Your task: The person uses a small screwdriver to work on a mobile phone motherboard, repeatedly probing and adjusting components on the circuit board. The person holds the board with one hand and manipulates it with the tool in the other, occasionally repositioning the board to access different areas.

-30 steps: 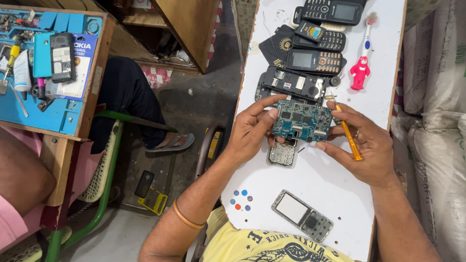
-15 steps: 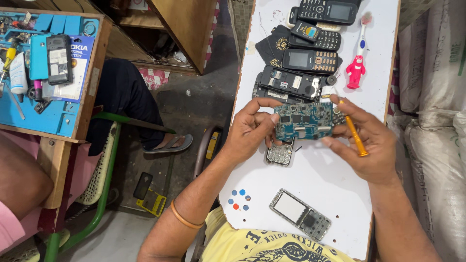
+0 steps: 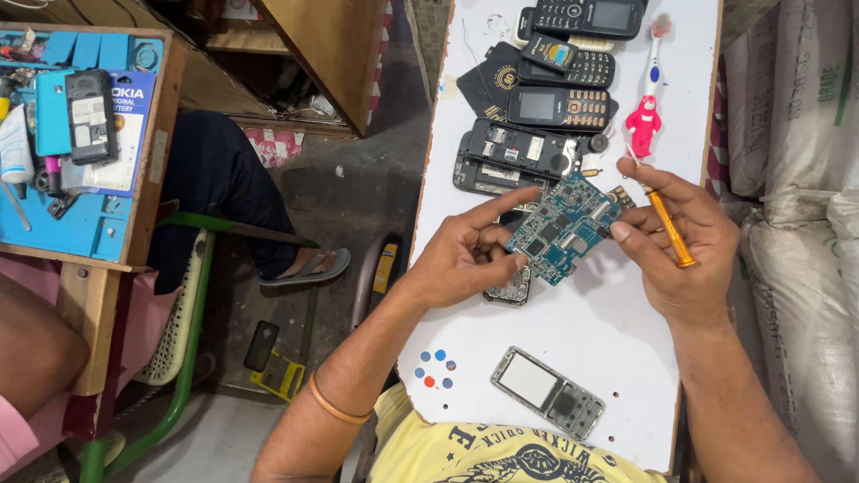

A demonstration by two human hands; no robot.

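1. Blue circuit board point(image 3: 562, 226) held above the white surface point(image 3: 582, 322), pinched between both hands; long axis runs diagonally, upper end toward the pink toothbrush point(image 3: 646, 107), lower end toward the person's body
2. Left hand point(image 3: 470, 255) closed on the board's lower-left edge, index finger stretched along its top side
3. Right hand point(image 3: 680, 241) grips the board's right end with thumb and fingertip, and also carries an orange screwdriver point(image 3: 671, 231), tip pointing away from the body
4. Beyond the board: a cluster of keypad phones point(image 3: 555, 85), some opened. Nearer than the board: a bare phone frame point(image 3: 546, 392)
5. Left of the board: concrete floor, green chair, blue work mat point(image 3: 63, 224)
6. Small part under the board half hidden; sacks right of it cut off
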